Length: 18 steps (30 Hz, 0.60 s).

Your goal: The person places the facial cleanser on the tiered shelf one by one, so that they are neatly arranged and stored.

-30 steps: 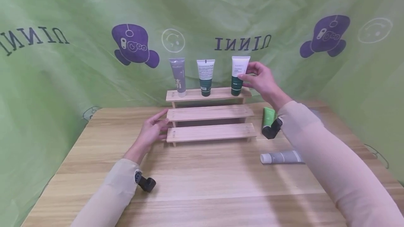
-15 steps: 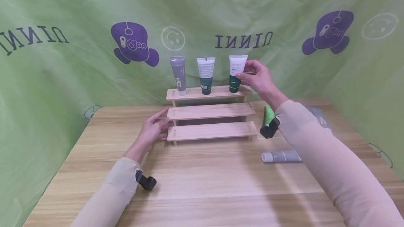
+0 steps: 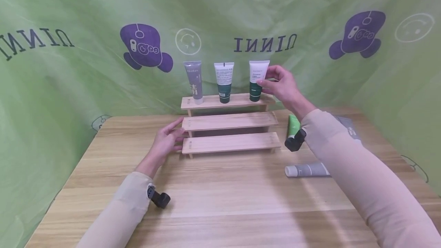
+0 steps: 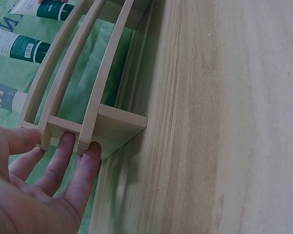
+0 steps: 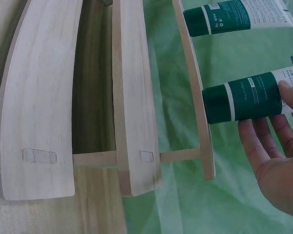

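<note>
On the top step of a three-step wooden rack (image 3: 230, 121), my right hand (image 3: 284, 87) pinches a white and dark green squeeze tube (image 3: 259, 72) between thumb and fingers. The tube stands upright on its cap at the step's right end. In the right wrist view its green cap (image 5: 217, 105) is right at the step's surface. My left hand (image 3: 164, 141) touches the rack's left side, its fingers (image 4: 56, 168) extended against the step ends. Left of the held tube stand another white and green tube (image 3: 224, 81) and a grey tube (image 3: 195, 81), both upright.
Right of the rack, a bright green tube (image 3: 293, 125) lies partly behind my right wrist camera (image 3: 295, 141). A grey tube with a pale cap (image 3: 306, 170) lies nearer, partly under my sleeve. Another grey tube (image 3: 349, 127) lies beyond my forearm. A green printed curtain (image 3: 213, 7) hangs behind the table.
The held tube and my right hand have shifted slightly left along the top step, then stayed nearly still. My left hand keeps its place at the rack's side.
</note>
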### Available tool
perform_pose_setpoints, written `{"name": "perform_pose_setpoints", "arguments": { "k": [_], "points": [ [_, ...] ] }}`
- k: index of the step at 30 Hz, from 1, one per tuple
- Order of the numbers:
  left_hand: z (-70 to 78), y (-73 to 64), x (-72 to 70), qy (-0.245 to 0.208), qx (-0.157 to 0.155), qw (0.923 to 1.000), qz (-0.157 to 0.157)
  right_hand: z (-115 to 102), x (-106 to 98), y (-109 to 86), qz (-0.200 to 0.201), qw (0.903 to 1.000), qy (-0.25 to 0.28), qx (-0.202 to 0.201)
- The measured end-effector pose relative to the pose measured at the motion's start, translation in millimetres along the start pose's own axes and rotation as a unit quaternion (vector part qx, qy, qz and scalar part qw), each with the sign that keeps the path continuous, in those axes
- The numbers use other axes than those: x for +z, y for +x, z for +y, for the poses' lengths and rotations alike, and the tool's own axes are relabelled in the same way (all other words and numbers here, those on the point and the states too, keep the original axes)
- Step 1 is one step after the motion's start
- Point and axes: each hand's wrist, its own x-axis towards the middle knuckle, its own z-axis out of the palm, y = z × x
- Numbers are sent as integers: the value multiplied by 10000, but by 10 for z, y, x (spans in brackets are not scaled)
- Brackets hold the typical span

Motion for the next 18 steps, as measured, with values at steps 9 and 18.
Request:
{"name": "perform_pose_setpoints", "arguments": {
  "k": [9,18],
  "points": [
    [1,1,9,-27,44,10000,-7,-10,-13,-20,-63,9996,-262,84],
    [-9,18,-8,3,20,10000,-15,0,-60,-98,-161,9992,-29,374]
  ]
}}
